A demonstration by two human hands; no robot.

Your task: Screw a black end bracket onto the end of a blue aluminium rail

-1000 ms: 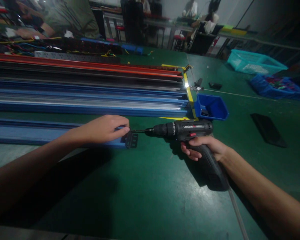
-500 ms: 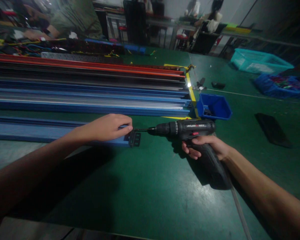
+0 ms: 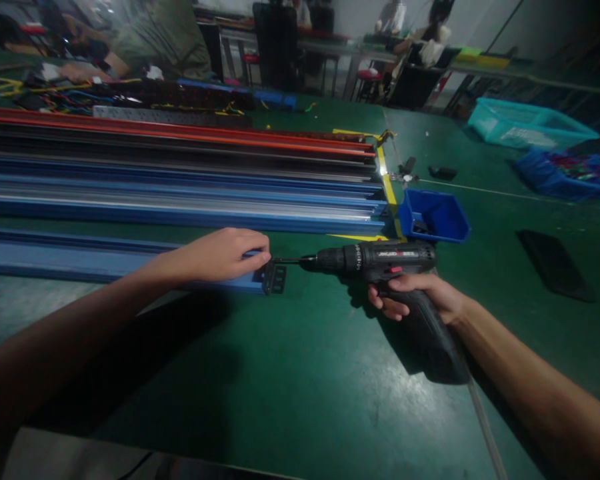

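My right hand is wrapped round the handle of a black cordless drill, which lies level with its long bit pointing left. The bit's tip meets a black slotted end bracket at the end of a blue metal profile. Over that end rests my left hand, thumb and forefinger pinched together at the top of the bracket, beside the bit tip. Whatever small part lies between those fingers is too small to make out.
Several blue, black and red profiles lie side by side behind, ending at yellow tape. A blue bin, a black phone-like slab and a teal basket stand to the right. A co-worker's arm is at the far left among wires.
The whole view has shifted slightly, so everything sits a little further right. Both hands, the drill and the bracket keep the same positions relative to each other.
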